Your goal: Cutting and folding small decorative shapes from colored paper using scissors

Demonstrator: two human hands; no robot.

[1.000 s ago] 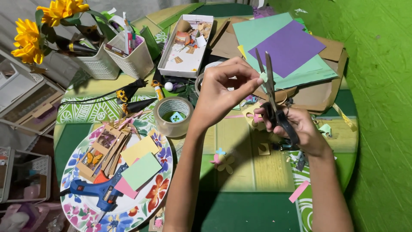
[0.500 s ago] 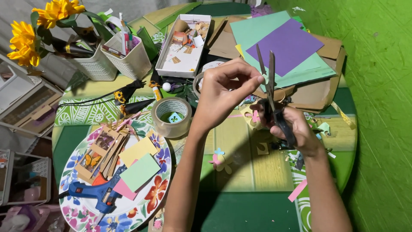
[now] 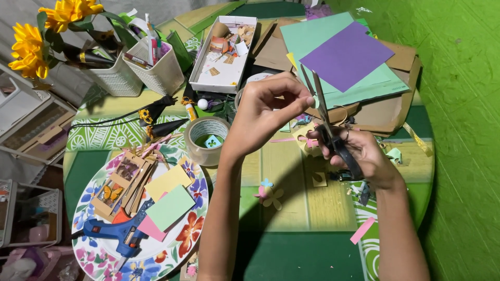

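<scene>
My right hand (image 3: 359, 156) grips black-handled scissors (image 3: 325, 122), blades slightly apart and pointing up and away. My left hand (image 3: 268, 112) is raised beside the blades, fingertips pinched together right at the blade edge; whatever sits between the fingers is too small to make out. Both hands hover over the middle of a round green and yellow table (image 3: 291, 208). Under them lie a small paper flower (image 3: 268, 193) and yellow and pink paper scraps (image 3: 307, 140).
A flowered plate (image 3: 94, 252) at front left bears a blue glue gun (image 3: 112, 231), coloured paper cards and wooden sticks. A tape roll (image 3: 207, 139), white box of scraps (image 3: 221, 52), two baskets, yellow sunflowers (image 3: 31, 44), purple and teal sheets (image 3: 344, 57) surround the hands.
The scissors and both hands have stayed close together, shifting slightly. The blades have narrowed a little, and my left fingers have moved closer to them.
</scene>
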